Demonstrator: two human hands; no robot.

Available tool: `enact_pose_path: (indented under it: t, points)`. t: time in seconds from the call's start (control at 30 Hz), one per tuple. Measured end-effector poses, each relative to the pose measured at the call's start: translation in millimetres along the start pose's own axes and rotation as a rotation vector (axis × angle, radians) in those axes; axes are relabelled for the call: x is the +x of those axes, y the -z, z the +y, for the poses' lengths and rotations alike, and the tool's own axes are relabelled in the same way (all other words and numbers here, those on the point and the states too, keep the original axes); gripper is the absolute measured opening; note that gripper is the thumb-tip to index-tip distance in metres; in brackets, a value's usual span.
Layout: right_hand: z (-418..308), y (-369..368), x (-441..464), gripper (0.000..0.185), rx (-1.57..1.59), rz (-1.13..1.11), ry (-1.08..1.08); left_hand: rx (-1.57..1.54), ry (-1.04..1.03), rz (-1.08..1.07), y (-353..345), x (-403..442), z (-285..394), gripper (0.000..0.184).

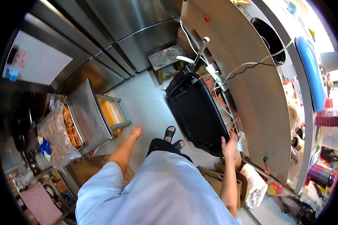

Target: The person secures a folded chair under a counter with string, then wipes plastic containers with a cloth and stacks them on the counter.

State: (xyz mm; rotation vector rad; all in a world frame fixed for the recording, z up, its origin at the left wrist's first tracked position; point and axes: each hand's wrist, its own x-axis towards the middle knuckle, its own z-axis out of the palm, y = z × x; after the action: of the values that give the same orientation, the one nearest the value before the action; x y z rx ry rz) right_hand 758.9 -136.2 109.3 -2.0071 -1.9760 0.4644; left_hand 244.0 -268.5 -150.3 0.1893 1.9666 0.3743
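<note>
My right hand [229, 145] grips the near right corner of a large black plastic tray [197, 108], with the thumb over its rim. The tray leans at a slant beside the tan panel, its far end near white cables. On the left, my left hand [136, 132] hangs over the floor beside the steel table, its fingers curled together; nothing can be seen in them.
At left, a steel table [87, 116] holds a metal pan of brown food [72, 127] partly under plastic wrap. Steel cabinets [146, 18] and a small stool [166, 57] stand ahead. White cables [229, 75] run along the tan panel [248, 97]. Cardboard [210, 180] lies near my right arm.
</note>
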Motion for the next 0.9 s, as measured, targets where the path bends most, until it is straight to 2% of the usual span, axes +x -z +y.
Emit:
enact_pose_path:
  t: [0.07, 0.1, 0.17, 0.2, 0.23, 0.3, 0.33, 0.37, 0.43, 0.5, 0.57, 0.6, 0.7, 0.77, 0.87, 0.9]
  points:
    - [-14, -17, 35, 0.058, 0.03, -0.032, 0.105, -0.071, 0.016, 0.056, 33, -22, -19, 0.017]
    - [-18, -29, 53, 0.061, 0.028, -0.043, 0.157, -0.08, -0.081, -0.046, 48, -10, -28, 0.022]
    - [-39, -51, 89, 0.067, 0.034, -0.109, 0.185, -0.027, -0.221, 0.036, 52, -12, 13, 0.037]
    - [-38, -69, 104, 0.061, 0.07, -0.109, 0.191, 0.029, -0.319, 0.03, 53, -17, 48, 0.043]
    - [-38, -75, 106, 0.061, 0.067, -0.105, 0.176, 0.152, -0.508, 0.07, 49, -12, 86, 0.047]
    - [-44, -83, 119, 0.043, -0.049, -0.236, -0.029, 0.289, -0.846, 0.15, 26, -22, 189, 0.053]
    - [-53, -78, 109, 0.034, -0.045, -0.231, -0.022, 0.266, -1.009, 0.141, 12, -34, 248, 0.053]
    - [-56, -79, 98, 0.033, 0.048, -0.238, 0.017, 0.32, -1.141, 0.128, 3, -45, 310, 0.055]
    - [-69, -83, 84, 0.036, 0.003, -0.185, -0.004, 0.436, -1.326, 0.151, -26, -36, 407, 0.062]
    - [-76, -78, 90, 0.036, 0.022, -0.228, -0.098, 0.555, -1.404, 0.154, -59, -22, 479, 0.068]
    - [-82, -76, 91, 0.038, -0.078, -0.333, -0.253, 0.802, -1.385, 0.039, -92, 4, 530, 0.068]
    - [-81, -74, 94, 0.046, -0.147, -0.354, -0.252, 0.932, -1.349, -0.055, -109, 10, 548, 0.062]
    - [-81, -63, 90, 0.049, -0.141, -0.32, -0.243, 1.244, -1.272, -0.299, -149, 43, 563, 0.039]
    - [-81, -54, 89, 0.048, -0.127, -0.347, -0.286, 1.173, -1.301, -0.441, -154, 44, 554, 0.034]
    - [-72, -48, 84, 0.048, -0.2, -0.35, -0.304, 1.019, -1.217, -0.497, -148, 39, 527, 0.035]
    - [-69, -46, 83, 0.048, -0.197, -0.35, -0.301, 0.974, -1.208, -0.449, -148, 36, 516, 0.037]
